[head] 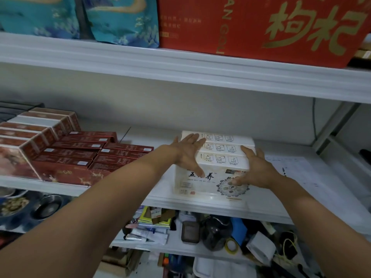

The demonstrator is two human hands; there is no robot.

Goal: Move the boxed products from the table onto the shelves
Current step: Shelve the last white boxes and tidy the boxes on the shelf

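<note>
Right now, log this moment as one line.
step: shelving | white boxed pack: on middle shelf, right of red boxes | left hand: fingers straight, touching pack | right hand: same

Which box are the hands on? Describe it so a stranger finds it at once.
Look at the middle white shelf, below the red carton. Right of the dark red boxes stands one cream box, with the left hand and right hand laid on it. It alone is pale, with rows of line diagrams on top and black characters on the front.
</note>
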